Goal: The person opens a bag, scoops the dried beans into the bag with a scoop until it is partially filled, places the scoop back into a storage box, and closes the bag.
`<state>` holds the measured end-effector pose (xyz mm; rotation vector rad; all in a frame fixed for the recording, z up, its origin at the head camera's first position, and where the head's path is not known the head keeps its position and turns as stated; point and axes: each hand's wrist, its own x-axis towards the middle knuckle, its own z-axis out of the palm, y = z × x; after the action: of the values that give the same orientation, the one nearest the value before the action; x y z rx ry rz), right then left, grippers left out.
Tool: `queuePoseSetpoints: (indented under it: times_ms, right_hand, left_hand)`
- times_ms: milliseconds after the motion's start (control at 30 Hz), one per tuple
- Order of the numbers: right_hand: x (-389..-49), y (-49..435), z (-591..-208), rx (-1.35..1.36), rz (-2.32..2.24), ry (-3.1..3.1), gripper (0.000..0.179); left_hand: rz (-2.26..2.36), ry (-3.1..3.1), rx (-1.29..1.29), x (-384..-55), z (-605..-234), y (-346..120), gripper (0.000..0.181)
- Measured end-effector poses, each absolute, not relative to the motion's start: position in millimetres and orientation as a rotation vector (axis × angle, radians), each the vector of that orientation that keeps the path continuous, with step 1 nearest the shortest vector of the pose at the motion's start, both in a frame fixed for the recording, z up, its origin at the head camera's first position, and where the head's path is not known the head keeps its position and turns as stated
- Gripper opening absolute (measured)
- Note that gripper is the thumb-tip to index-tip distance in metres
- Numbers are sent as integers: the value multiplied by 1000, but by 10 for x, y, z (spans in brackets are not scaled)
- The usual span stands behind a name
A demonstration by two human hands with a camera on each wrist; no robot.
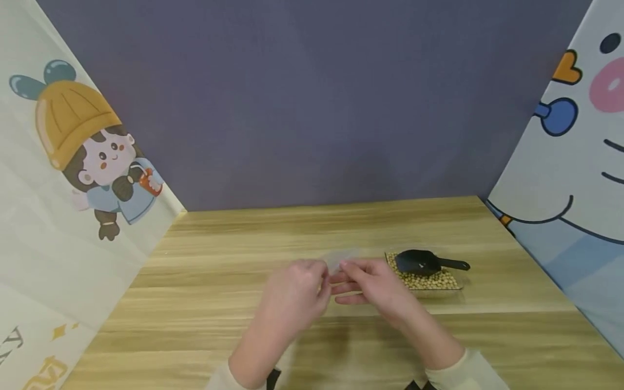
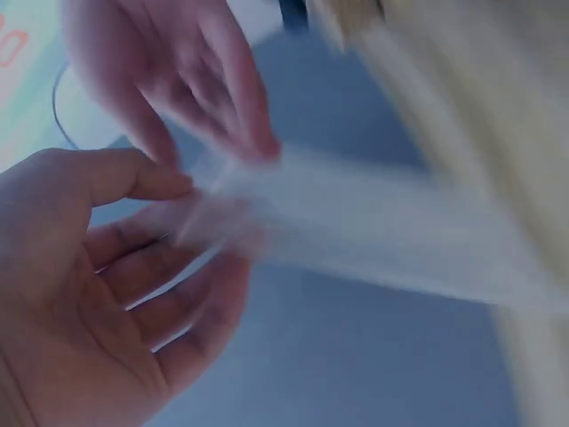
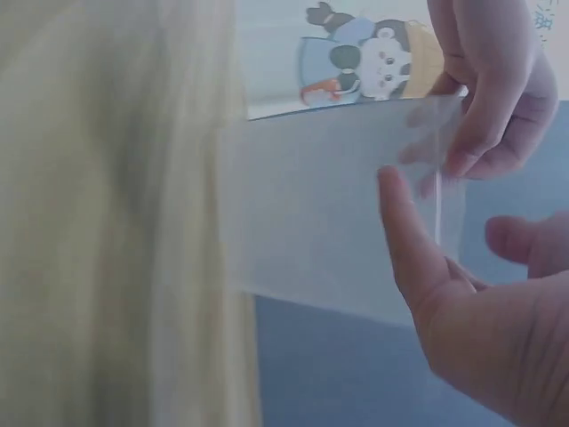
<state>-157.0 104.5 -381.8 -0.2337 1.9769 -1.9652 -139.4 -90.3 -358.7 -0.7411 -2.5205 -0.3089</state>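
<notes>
A clear plastic bag (image 3: 311,205) with a pale line across it near one end is between the two hands. My left hand (image 1: 297,287) pinches that end between thumb and fingers. In the right wrist view some left fingertips show through the film. My right hand (image 1: 377,284) is on the bag's other side, its fingers mostly straight and a fingertip (image 3: 391,182) against the film. Both hands are held over the wooden table. In the left wrist view the bag (image 2: 356,222) is blurred and stretches away from the fingers.
Right of the hands stands a clear shallow container (image 1: 434,293) of yellowish beans (image 1: 434,280). A black scoop (image 1: 419,262) lies on the beans, handle pointing right. The wood-grain table (image 1: 219,238) meets a dark grey-blue panel (image 1: 312,108) behind, with cartoon-printed cloths at both sides.
</notes>
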Motion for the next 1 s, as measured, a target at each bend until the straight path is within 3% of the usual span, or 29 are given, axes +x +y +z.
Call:
queuePoseSetpoints:
  times_ms: [167, 433, 667, 1000]
  right_hand:
    - [-1565, 1048, -3965, -162, -1963, 2026, 33]
    - [-1630, 1049, -4072, -328, -1668, 2367, 20]
    - [-1718, 1045, -4094, -523, -1432, 2488, 18]
    - [-1802, 1141, -4126, -577, -1530, 2297, 24]
  left_hand:
    - [-685, -2709, -739, -1333, -3814, -807, 11]
    - [-1387, -2835, -582, -1661, -3966, -850, 29]
    - [-1700, -2894, -546, -1835, -4004, -891, 30]
    - [-1882, -2899, -625, -1886, -4012, -955, 30]
